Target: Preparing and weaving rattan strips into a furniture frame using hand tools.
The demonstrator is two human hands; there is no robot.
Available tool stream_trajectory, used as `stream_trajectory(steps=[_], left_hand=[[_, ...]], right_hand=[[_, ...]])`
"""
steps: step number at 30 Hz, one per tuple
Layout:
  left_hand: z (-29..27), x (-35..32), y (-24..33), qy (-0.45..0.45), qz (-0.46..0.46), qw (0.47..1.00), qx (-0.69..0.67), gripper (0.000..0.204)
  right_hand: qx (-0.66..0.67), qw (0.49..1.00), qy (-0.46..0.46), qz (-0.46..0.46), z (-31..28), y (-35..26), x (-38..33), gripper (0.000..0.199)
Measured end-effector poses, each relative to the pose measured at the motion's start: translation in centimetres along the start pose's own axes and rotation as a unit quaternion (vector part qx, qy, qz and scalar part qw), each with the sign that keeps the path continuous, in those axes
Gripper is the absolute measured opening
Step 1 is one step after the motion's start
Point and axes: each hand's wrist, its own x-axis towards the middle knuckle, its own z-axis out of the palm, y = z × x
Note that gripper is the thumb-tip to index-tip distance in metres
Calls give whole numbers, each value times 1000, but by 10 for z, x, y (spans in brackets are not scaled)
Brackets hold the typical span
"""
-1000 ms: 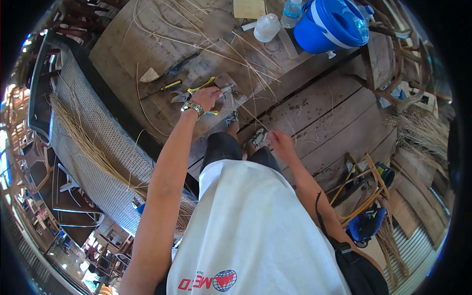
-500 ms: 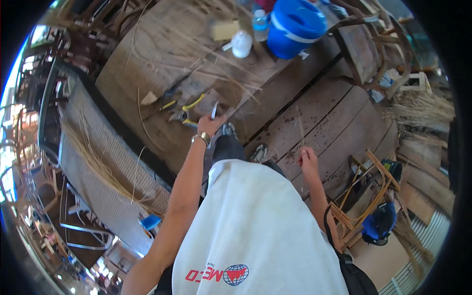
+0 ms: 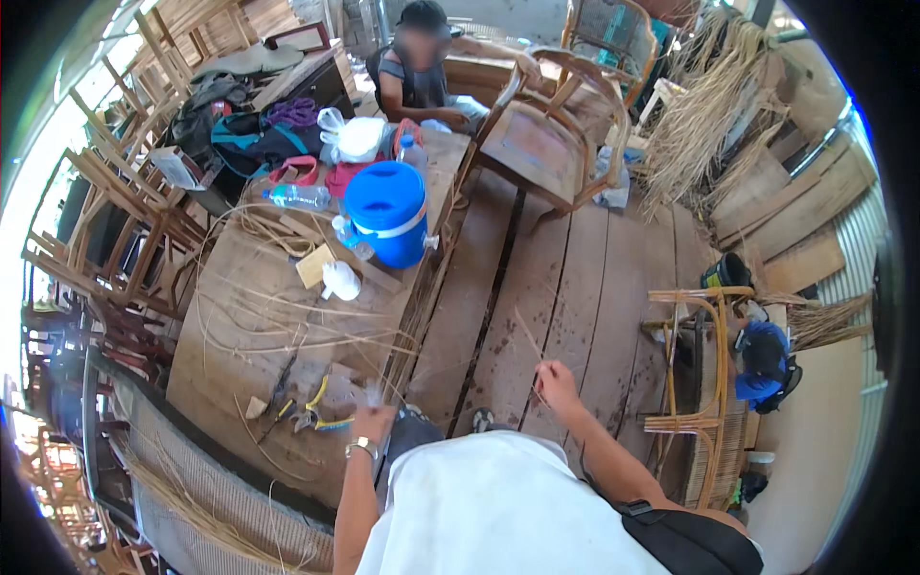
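One blue cooler [image 3: 386, 212], two clear bottles [image 3: 299, 196] [image 3: 409, 150], one white jug [image 3: 340, 281], two people.

Wooden workbench [image 3: 249, 335] with blue cooler [image 3: 388, 213], water bottle [image 3: 299, 196], yellow-handled pliers [image 3: 311, 410], loose cane strands [image 3: 287, 331].

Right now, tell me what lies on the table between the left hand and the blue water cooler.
Head view: between the left hand and the blue water cooler lie loose cane strands and a small white bottle.

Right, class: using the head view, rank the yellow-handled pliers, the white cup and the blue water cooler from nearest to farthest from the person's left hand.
1. Yellow-handled pliers: just left of the left hand, on the workbench.
2. White cup: farther up the bench.
3. Blue water cooler: beyond the cup.
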Motion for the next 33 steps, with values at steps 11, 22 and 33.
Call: stream_trajectory(steps=[11,22,33], left_hand=[[36,-18,228,-109,139,921,-348,23],[-44,85,153,-50,17,882,-468,21],[16,32,135,2,-85,924,-373,64]], right_hand=[[106,952,-287,-23,104,-127,-11,20],[-97,924,-357,99,-47,-109,-30,14],[-39,934,-335,117,11,-101,-27,12]])
